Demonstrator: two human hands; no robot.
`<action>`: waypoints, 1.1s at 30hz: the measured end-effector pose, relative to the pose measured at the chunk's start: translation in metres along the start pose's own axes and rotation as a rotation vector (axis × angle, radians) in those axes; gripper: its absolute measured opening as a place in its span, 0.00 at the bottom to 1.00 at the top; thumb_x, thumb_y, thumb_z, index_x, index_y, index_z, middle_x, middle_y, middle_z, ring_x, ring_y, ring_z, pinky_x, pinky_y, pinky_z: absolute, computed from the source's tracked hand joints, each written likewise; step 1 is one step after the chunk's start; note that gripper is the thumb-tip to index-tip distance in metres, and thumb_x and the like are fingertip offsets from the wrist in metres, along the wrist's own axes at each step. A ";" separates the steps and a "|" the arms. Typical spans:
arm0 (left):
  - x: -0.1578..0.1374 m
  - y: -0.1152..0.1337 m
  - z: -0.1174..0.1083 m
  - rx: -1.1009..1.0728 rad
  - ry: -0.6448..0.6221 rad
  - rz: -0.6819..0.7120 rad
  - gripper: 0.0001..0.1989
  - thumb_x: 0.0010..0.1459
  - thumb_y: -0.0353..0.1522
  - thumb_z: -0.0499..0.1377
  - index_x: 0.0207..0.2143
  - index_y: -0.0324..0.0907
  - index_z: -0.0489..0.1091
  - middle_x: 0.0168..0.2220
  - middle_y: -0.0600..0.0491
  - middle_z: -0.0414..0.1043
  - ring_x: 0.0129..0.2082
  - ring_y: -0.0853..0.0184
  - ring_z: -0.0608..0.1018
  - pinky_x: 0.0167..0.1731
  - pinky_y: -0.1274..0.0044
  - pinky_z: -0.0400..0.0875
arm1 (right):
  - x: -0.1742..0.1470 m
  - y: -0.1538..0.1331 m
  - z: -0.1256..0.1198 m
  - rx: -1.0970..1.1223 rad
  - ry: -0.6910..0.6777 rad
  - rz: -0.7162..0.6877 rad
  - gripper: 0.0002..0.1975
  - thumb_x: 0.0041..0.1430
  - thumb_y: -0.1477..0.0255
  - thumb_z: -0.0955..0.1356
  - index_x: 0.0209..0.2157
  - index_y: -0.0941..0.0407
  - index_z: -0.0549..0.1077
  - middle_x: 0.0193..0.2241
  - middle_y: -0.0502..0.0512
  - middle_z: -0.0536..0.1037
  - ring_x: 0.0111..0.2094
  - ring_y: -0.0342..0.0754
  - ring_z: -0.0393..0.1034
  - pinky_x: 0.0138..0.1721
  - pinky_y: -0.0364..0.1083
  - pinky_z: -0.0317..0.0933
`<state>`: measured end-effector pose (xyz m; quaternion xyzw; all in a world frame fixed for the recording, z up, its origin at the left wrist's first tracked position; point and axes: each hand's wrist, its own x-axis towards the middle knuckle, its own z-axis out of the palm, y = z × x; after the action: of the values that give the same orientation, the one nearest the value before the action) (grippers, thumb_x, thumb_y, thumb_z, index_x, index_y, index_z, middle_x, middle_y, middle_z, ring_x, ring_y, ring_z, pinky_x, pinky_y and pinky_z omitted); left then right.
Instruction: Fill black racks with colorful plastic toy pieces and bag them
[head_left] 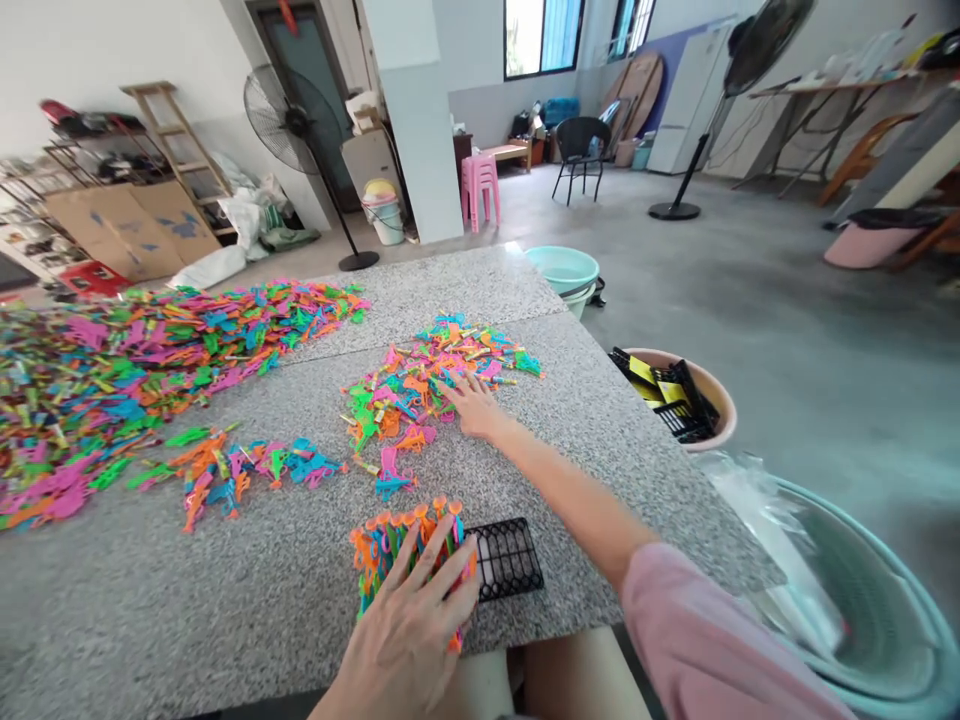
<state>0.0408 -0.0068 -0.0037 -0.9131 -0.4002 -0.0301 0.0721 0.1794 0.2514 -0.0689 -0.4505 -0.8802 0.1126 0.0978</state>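
Note:
My left hand [420, 600] lies with its fingers spread over a packed row of coloured plastic toys [375, 545], whose exact kind I cannot make out. The row covers part of a black lattice basket [510, 560], and the basket's right end shows bare. Farther out, my right hand [476, 405] reaches with fingers stretched onto the near right side of a loose pile of similar toys [409, 385]. Its fingertips touch the pile; nothing is visibly held. Between the two hands lie a few stray toys [391, 475].
A smaller cluster [277, 462] and a large heap of toys [150, 370] spread over the left of the speckled stone table [300, 610]. Past its right edge stand a tub of black baskets [712, 400], a turquoise basin [562, 265] and a large green-rimmed basket [900, 600].

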 end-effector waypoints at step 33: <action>-0.002 -0.010 0.004 -0.191 -0.026 0.008 0.19 0.64 0.30 0.54 0.56 0.46 0.67 0.62 0.53 0.65 0.67 0.54 0.56 0.64 0.54 0.55 | -0.184 -0.056 0.054 1.080 0.214 0.288 0.12 0.52 0.77 0.69 0.38 0.54 0.65 0.29 0.47 0.78 0.26 0.44 0.73 0.34 0.45 0.68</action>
<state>0.0322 -0.0008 -0.0064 -0.9177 -0.3928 -0.0560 -0.0203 0.2272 0.0638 -0.1176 -0.4610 -0.6125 0.5126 0.3867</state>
